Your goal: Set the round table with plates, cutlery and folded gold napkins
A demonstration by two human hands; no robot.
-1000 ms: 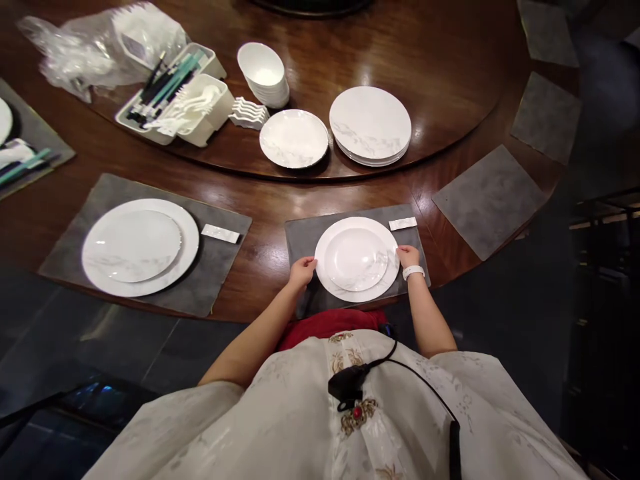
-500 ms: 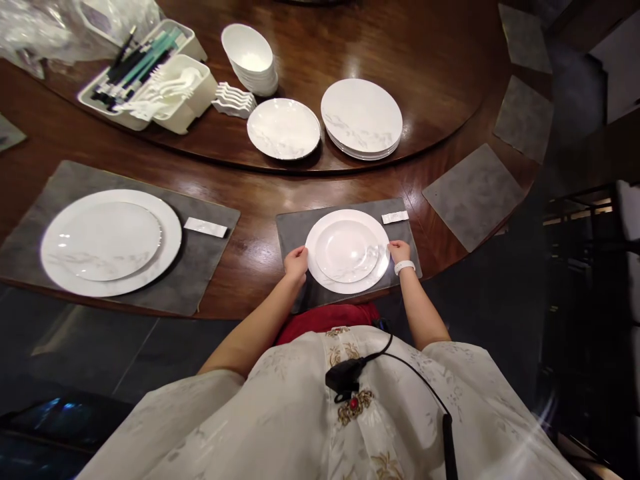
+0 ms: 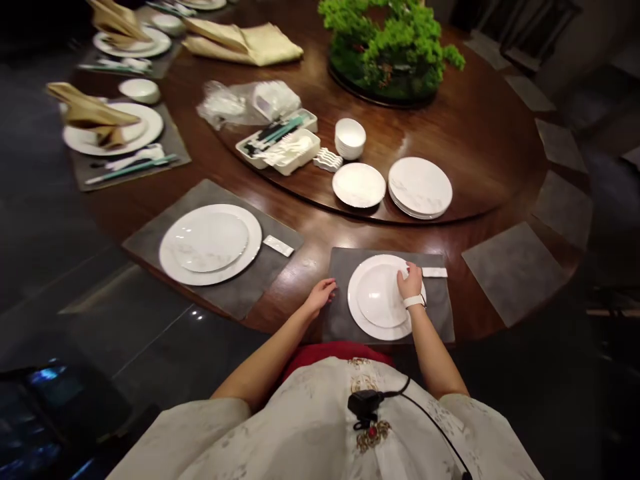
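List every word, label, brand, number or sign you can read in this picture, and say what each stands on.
None can be read.
Small plate at the right hand: no lettering visible.
White piece beside it: too small to tell whether anything is printed.
Utensils and plastic bag: too small and blurred to read any marking.

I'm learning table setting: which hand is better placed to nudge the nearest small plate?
Probably the right hand: it's over the right side of the small plate. The left hand is apart from it, by the placemat's left edge.
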